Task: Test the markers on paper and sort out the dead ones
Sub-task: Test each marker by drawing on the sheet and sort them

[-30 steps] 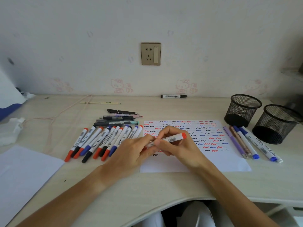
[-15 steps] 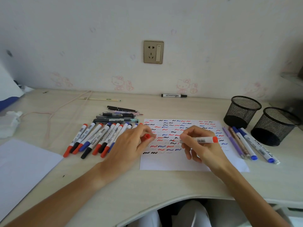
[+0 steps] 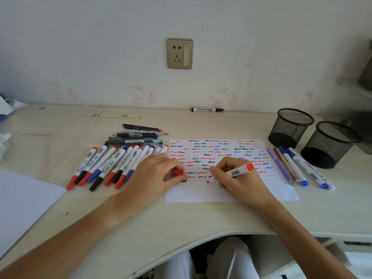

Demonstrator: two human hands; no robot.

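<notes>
A white test paper (image 3: 231,194) covered with red, blue and black squiggles lies in the middle of the desk. My right hand (image 3: 239,180) grips an uncapped red marker (image 3: 239,171), its red tip touching the paper low on the sheet. My left hand (image 3: 153,174) rests on the paper's left edge and pinches the marker's red cap (image 3: 177,173). A row of several capped red, blue and black markers (image 3: 112,164) lies left of the paper. A few pens and markers (image 3: 298,166) lie right of it.
Two black mesh pen cups (image 3: 290,127) (image 3: 330,143) stand at the back right. Several dark pens (image 3: 136,135) lie behind the marker row, a lone black marker (image 3: 207,109) by the wall. A white sheet (image 3: 22,202) covers the front left. A cord (image 3: 60,129) runs across the left.
The hands pulled the cap off the red marker and moved apart. My right hand turned the marker and lowered its tip to the paper; my left hand kept the cap.
</notes>
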